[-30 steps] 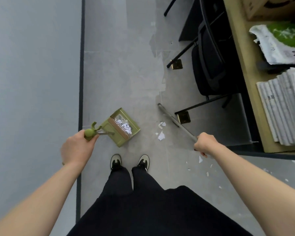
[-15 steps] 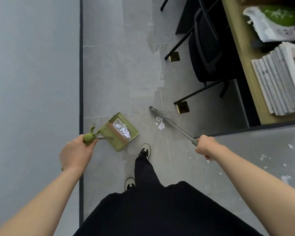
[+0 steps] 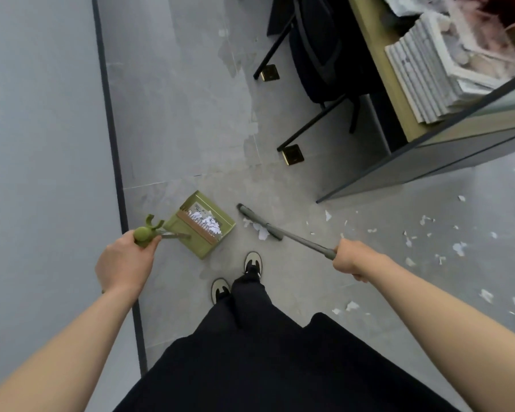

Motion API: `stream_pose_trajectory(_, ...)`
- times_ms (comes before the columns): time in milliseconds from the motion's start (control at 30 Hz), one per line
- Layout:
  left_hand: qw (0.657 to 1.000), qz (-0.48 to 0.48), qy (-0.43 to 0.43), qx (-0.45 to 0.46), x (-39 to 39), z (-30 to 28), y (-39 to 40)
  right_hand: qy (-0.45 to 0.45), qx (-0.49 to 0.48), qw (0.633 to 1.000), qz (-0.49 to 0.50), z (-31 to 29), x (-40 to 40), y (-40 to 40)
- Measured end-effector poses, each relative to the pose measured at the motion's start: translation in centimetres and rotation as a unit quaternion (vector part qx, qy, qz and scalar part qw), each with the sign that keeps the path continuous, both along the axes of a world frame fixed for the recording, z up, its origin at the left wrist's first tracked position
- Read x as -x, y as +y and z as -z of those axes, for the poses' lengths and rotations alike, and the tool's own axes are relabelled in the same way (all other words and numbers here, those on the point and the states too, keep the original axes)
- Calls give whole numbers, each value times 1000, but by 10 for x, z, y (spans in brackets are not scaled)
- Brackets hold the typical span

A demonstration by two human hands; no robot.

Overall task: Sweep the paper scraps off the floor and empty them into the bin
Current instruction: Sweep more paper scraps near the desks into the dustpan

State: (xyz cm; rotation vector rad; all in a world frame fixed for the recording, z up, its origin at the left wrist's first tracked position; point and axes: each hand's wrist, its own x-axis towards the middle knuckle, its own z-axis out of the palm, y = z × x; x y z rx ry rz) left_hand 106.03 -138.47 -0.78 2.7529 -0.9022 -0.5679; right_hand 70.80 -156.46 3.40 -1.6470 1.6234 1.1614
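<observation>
Left hand (image 3: 125, 263) grips dustpan (image 3: 204, 223) beside wall edge; right hand (image 3: 353, 260) grips broom (image 3: 283, 233).

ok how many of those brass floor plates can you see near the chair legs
2. One brass floor plate lies at the end of the far chair leg; the other lies at the end of the nearer leg. More may be hidden under the chair or desk.

Green dustpan (image 3: 204, 224) on grey floor, tilted, white scraps piled inside. Grey broom (image 3: 283, 231) slanted just right of it, head touching a few paper scraps (image 3: 260, 231). More scraps (image 3: 458, 248) scattered across floor to the right, well apart from dustpan.
</observation>
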Motion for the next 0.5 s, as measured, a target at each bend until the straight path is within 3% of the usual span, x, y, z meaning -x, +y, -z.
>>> stream_pose_trajectory(267,999,46,5,-5,37,5,-3,-25,20,988,154,1,73,28)
stream_pose_trajectory(500,999,47,0,-4,89,3,-11,-37,93,936,336,14,131,18)
